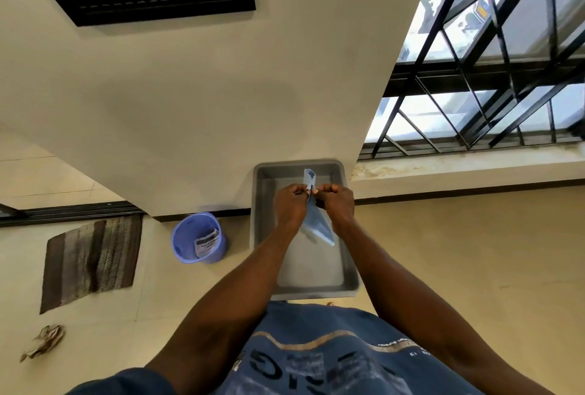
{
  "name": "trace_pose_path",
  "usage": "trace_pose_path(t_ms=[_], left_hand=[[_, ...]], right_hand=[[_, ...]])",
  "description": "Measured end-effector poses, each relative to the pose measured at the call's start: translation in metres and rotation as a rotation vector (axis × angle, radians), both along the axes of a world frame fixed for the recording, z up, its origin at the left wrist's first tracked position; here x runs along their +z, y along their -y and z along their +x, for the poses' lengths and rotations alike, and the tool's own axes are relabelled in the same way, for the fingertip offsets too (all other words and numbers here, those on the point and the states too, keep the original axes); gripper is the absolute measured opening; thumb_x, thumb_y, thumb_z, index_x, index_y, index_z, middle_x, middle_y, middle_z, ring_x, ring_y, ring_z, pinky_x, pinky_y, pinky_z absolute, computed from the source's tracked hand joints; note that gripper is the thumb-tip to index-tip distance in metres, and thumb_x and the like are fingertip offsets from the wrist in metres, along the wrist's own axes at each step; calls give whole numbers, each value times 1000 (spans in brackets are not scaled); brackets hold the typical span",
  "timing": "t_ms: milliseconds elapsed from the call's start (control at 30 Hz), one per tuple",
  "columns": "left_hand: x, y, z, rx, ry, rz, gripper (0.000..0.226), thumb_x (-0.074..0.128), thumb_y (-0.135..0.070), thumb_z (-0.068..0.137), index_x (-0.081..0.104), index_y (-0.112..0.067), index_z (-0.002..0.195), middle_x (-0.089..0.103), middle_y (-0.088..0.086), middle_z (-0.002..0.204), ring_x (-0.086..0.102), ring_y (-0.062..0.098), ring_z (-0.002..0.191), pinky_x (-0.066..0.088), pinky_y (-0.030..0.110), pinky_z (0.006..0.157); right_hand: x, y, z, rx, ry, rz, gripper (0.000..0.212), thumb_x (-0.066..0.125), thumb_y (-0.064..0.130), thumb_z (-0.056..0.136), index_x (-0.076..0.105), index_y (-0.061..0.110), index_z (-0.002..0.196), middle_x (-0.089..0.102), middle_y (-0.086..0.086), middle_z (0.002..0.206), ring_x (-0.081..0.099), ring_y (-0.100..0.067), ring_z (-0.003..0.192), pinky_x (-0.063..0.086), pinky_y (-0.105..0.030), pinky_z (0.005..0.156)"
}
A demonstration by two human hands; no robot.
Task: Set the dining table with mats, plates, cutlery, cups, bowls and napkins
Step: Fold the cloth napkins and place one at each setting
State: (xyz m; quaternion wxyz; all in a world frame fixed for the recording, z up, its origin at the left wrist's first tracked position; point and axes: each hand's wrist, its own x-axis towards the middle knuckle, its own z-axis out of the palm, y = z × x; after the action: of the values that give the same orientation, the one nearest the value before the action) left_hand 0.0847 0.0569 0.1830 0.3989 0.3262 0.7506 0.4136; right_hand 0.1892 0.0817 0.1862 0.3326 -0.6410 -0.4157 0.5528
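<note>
Head view: left hand [289, 208] and right hand [337, 206], fingers closed, pinch a folded blue cloth napkin [313, 220] above the grey plastic tray [262, 230]; no dining table visible, so progress is unclear

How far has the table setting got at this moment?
Nothing set is visible: no table, mats, plates or cutlery are in view. In hand: the left hand and right hand pinch a blue napkin over a grey tray that otherwise looks empty. Whether anything remains to be set cannot be judged from here.
</note>
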Motion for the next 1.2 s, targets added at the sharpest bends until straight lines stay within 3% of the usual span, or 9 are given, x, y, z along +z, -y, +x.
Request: trace_pose_path(t_ms=[267,400,533,733,867,967,1033,1100,1200], left_hand=[[5,3,0,-35,3,48,20,54,-4,90,71,-1,80,63,8,73,56,14,66,44,14,56],[3,3,-2,-98,101,52,20,52,-11,95,69,-15,84,67,5,80,63,16,74,54,25,72],[5,1,-5,-112,70,40,20,52,-7,96,71,-10,88,65,1,76,60,6,67,46,6,57],[6,5,-17,-148,112,30,20,58,-3,95,68,3,111,68,13,99,63,15,83,51,18,74],[4,3,-27,-183,24,12,15,62,-8,94,72,-3,103,72,17,103,67,23,91,55,33,87],[3,1,-35,-220,-16,-14,17,59,-8,95,72,1,103,72,19,103,67,28,96,54,35,90],[9,1,-38,-209,-40,13,13,59,-7,95,71,-3,97,71,11,93,64,19,86,50,17,77],[15,1,-41,-195,-46,29,12,56,-2,94,67,-7,93,64,6,82,56,12,74,41,5,60],[21,-1,-44,-194,-11,55,17,51,6,91,66,0,97,62,8,85,54,12,73,40,7,60]], right_hand=[[-3,5,-9,48,74,41,26,66,11,90,74,28,72,74,-4,82,71,-21,82,59,-42,85],[-2,6,-10,36,35,28,17,63,12,92,76,18,83,74,-8,87,70,-22,87,57,-42,89],[6,7,-13,-23,-9,-26,15,61,12,93,75,13,89,73,-12,92,69,-24,90,56,-38,89],[4,-3,-14,17,-39,-226,23,74,26,81,75,7,93,72,-13,95,67,-27,95,54,-43,94],[9,-2,-13,22,-108,-279,31,75,27,79,72,4,101,70,-11,88,63,-22,81,54,-37,90],[8,2,-2,47,59,-52,16,63,11,90,68,6,104,68,-10,98,64,-23,92,54,-25,78],[8,0,7,165,251,162,24,61,0,87,65,11,109,61,-6,106,57,-18,101,45,-12,68],[10,-3,10,341,445,259,36,68,5,84,63,16,118,51,-8,122,43,-18,113,44,-17,79],[15,-11,7,544,633,296,46,71,23,85,59,25,130,42,-9,134,33,-30,127,34,-34,104]])
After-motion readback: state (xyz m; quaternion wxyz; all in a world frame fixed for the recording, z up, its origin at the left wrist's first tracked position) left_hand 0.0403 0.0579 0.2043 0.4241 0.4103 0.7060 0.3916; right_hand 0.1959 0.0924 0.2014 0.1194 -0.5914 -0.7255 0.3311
